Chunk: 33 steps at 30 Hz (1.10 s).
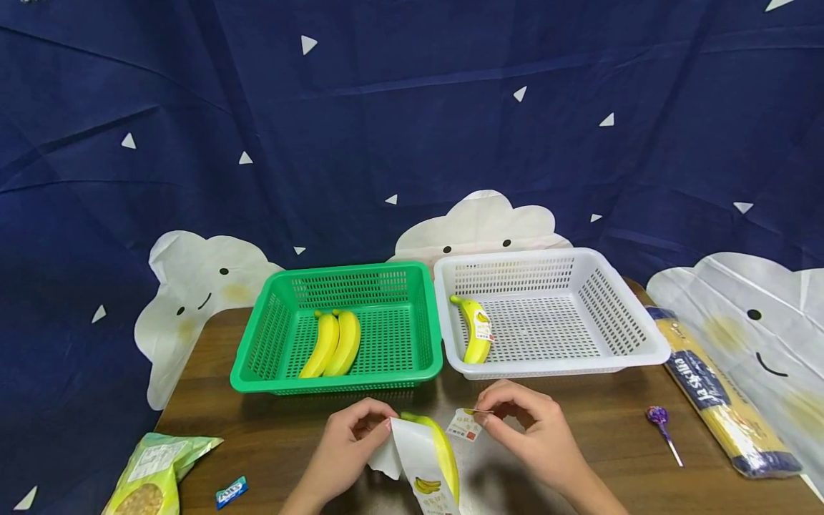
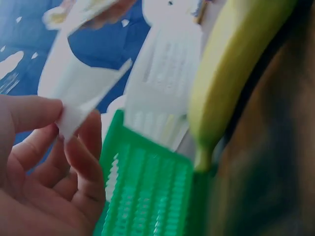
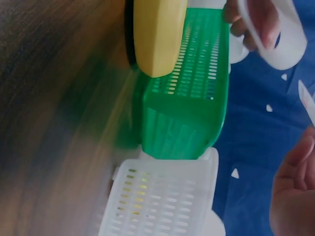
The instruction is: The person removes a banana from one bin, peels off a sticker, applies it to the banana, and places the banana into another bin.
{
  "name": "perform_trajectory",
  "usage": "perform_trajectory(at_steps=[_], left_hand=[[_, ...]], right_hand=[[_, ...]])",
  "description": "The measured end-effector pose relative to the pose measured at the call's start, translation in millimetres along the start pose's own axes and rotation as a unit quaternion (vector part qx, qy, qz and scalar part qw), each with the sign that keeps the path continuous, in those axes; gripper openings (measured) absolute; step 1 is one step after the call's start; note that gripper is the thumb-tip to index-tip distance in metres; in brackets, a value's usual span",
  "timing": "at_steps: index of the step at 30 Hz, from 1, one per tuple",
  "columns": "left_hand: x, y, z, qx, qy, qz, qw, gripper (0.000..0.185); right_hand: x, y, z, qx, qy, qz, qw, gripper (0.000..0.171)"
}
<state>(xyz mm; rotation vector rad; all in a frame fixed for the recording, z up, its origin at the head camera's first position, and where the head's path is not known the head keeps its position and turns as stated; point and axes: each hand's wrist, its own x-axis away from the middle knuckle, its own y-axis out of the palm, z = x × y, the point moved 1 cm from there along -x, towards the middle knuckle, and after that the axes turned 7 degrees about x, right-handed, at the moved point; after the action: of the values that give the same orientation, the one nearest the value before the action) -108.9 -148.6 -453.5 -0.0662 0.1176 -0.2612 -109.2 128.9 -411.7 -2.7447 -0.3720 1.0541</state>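
My left hand pinches the end of a white strip of labels that has a banana picture printed on it. Beneath the strip a yellow banana lies on the table, partly covered by it. In the left wrist view the strip curls up from between thumb and fingers, beside the banana. My right hand pinches one small white sticker with red and dark print, held apart from the strip. The right wrist view shows the sticker at that hand's fingertips.
A green basket holds two plain bananas. Beside it, a white basket holds one banana bearing a label. A pasta packet and lollipop lie right; a snack bag and small blue packet lie left.
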Motion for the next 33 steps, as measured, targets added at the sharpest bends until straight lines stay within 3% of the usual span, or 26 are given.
perform_trajectory(at_steps=[5,10,13,15,18,21,22,24,25,26,29,31,33], left_hand=[[6.5,-28.2,11.3,0.086,-0.026,-0.006,0.9960,0.020],[10.5,-51.5,16.4,0.127,-0.044,0.001,0.9910,0.023],[11.2,-60.2,14.2,0.141,-0.082,0.017,0.9864,0.022],[12.8,-63.8,10.4,0.171,-0.114,0.003,0.9786,0.021],[16.7,-65.9,3.5,0.247,-0.154,-0.062,0.9547,0.021],[21.2,-64.6,-3.9,0.343,-0.165,-0.137,0.9145,0.020],[22.3,-64.3,-6.4,0.369,-0.166,-0.152,0.9018,0.021],[23.4,-64.5,-12.8,0.394,-0.167,-0.161,0.8895,0.022],[23.5,-65.0,-16.9,0.391,-0.172,-0.154,0.8911,0.021],[23.3,-66.0,-21.2,0.372,-0.180,-0.140,0.8998,0.020],[21.9,-68.6,-36.1,0.255,-0.210,-0.074,0.9411,0.021],[20.6,-69.1,-45.8,0.171,-0.224,-0.032,0.9589,0.025],[19.3,-69.8,-54.2,0.098,-0.211,-0.002,0.9725,0.026]], right_hand=[[9,-1,19,0.031,0.095,-0.025,0.995,0.020],[14,2,33,0.002,0.165,-0.071,0.984,0.010],[18,6,41,-0.029,0.199,-0.099,0.975,0.012],[21,10,45,-0.043,0.214,-0.114,0.969,0.012],[23,14,50,-0.055,0.227,-0.127,0.964,0.012],[24,16,53,-0.058,0.230,-0.135,0.962,0.012],[24,17,54,-0.058,0.230,-0.136,0.962,0.011],[24,17,55,-0.059,0.237,-0.140,0.960,0.012],[25,18,55,-0.060,0.240,-0.142,0.958,0.012],[25,18,56,-0.059,0.243,-0.145,0.957,0.012],[26,20,59,-0.052,0.253,-0.150,0.954,0.013],[27,20,62,-0.045,0.260,-0.151,0.953,0.013],[29,21,64,-0.034,0.269,-0.155,0.950,0.013]])
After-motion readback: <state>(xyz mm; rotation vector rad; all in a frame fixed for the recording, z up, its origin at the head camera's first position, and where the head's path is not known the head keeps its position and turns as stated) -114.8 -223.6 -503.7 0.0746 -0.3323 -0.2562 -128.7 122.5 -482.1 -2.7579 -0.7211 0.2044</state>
